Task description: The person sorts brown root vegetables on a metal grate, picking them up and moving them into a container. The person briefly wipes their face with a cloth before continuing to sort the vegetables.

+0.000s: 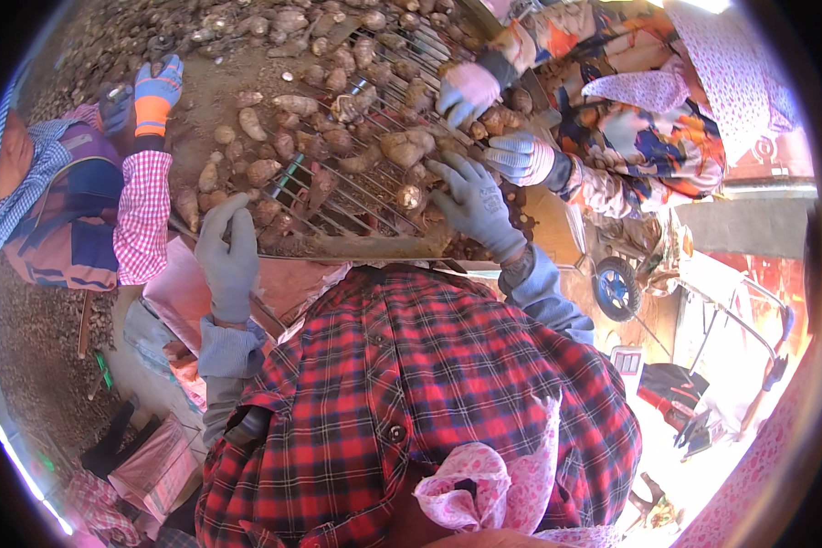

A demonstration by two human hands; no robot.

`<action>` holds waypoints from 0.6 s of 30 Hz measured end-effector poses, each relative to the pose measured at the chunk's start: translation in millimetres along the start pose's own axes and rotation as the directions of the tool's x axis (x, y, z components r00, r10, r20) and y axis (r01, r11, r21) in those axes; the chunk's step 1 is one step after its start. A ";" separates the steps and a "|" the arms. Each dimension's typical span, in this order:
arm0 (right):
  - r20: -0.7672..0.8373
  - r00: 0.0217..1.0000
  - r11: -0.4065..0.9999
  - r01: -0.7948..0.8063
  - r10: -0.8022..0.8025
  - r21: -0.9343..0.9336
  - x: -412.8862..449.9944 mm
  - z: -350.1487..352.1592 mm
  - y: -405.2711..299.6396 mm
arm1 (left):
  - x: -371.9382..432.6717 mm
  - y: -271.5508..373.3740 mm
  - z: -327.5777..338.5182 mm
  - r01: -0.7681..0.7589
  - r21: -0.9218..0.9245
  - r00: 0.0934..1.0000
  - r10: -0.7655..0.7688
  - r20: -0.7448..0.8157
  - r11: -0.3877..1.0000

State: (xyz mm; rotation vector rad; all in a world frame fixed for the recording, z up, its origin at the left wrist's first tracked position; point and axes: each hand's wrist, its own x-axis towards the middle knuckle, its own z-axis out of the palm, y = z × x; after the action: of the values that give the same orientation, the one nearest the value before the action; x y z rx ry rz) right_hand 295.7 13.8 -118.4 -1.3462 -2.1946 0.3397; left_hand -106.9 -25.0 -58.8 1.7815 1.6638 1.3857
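My left hand, in a grey work glove, is raised at the near left edge of the sorting table, with a gap between thumb and fingers and nothing visible in it. Several brown taro-like tubers lie just beyond it. My right hand, gloved alike, reaches over the right side of the slatted metal grate. Its fingers are spread beside a tuber with a pale cut end; whether they touch it is unclear. A large knobbly tuber rests on the bars just past those fingertips.
Across the right side, a co-worker's gloved hands work among tubers close to my right hand. Another person's orange-cuffed glove is at the left. A cardboard box stands beside the table, with a wheeled cart's tyre behind.
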 end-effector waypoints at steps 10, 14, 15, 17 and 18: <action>-0.255 0.964 0.975 -0.024 0.082 0.222 -67.9 -17.2 -23.8 | 30.0 44.9 78.7 -0.115 -0.110 0.927 0.147 0.345 0.987; -0.163 0.960 0.940 -0.175 0.229 0.294 -96.2 -8.6 -21.5 | 38.8 51.4 151.3 -0.471 0.101 0.784 0.364 0.504 0.876; -0.191 0.958 0.941 -0.151 0.215 0.305 -99.8 -8.3 -23.4 | 35.1 47.0 170.0 -0.568 0.195 0.744 0.397 0.537 0.800; -0.258 0.948 0.941 -0.095 0.185 0.326 -101.8 -4.9 -24.2 | 42.6 42.4 188.8 -0.635 0.303 0.728 0.418 0.543 0.711; -0.260 0.943 0.935 -0.112 0.207 0.337 -102.2 -7.5 -27.1 | 52.6 30.5 196.1 -0.559 0.172 0.750 0.406 0.522 0.811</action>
State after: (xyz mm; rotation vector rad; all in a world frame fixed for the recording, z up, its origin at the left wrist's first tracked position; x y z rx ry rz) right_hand 316.2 -89.4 -131.4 -1.3035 -1.7072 0.4988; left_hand 60.3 84.7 -105.2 2.6339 1.2470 0.7541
